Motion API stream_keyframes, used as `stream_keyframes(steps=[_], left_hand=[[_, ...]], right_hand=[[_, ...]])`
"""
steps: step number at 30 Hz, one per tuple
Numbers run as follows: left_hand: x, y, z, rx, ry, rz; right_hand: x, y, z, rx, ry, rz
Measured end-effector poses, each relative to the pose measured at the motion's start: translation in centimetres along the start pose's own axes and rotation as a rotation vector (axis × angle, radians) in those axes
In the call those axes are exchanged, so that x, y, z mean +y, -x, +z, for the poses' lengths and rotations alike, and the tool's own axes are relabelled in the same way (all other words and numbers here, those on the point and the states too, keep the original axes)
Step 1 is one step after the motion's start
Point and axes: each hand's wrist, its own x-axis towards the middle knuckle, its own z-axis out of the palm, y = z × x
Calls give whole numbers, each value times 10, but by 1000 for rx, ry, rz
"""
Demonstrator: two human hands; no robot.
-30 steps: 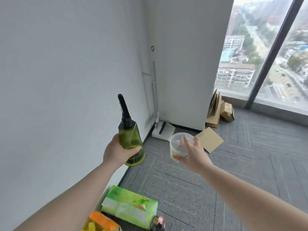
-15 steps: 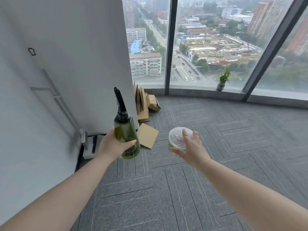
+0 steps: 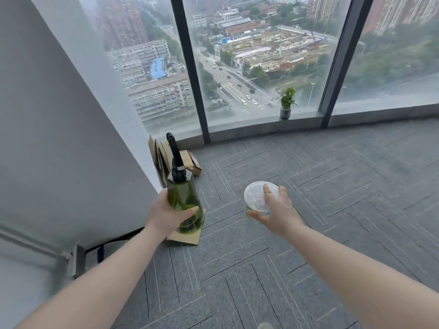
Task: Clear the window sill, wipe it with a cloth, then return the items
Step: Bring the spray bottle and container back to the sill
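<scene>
**Carrying a spray bottle and a lidded container toward the window**

Holding two things out over the grey carpet floor [image 3: 308, 186], the person faces a tall window. The left hand [image 3: 166, 213] has its grip wrapped round the lower body of a green spray bottle [image 3: 184, 198], thumb across the front and the other fingers hidden behind; the bottle stands nearly upright, its black nozzle tilting slightly toward 11 o'clock. The right hand [image 3: 276, 213] holds a clear round plastic container [image 3: 257, 197] from above, fingertips spread over the lid and thumb against the side at 7 o'clock of the container. Something pale and pinkish shows through the lid, too blurred to name.

At 12 o'clock from the hands runs the window sill [image 3: 249, 127], a grey ledge under the glass. A small potted plant [image 3: 287, 104] stands on it at about 1 o'clock, just left of a dark window frame post [image 3: 337, 62].

At 11 o'clock, against the white wall [image 3: 59, 115], flattened cardboard boxes [image 3: 161, 153] lean in the corner, touching the wall, with a small closed carton [image 3: 191, 161] just beside them. One loose cardboard sheet [image 3: 185, 238] lies flat on the floor beneath the bottle.
</scene>
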Motion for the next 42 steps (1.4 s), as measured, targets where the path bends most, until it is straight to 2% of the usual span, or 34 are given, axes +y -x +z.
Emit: stream_keyframes(steps=[6,12,19,26,31,42], left_hand=[[72,-114,32,17,60,27],[111,-229,61,22,17,71],[149,-395,114,-58,3,145],[218,-562,147,-156,10,136],[256,-655,176,-159,3,140],[291,-856,232,-74,-27,7]], right_hand=[[15,-124,-62,40,18,27],[22,-228,-109,66,12,46],[35,-362,-153,123,15,140],[48,-494,-209,189,-31,239],[55,-584,-238,168,2,268],[69,-847,-288,68,4,158]])
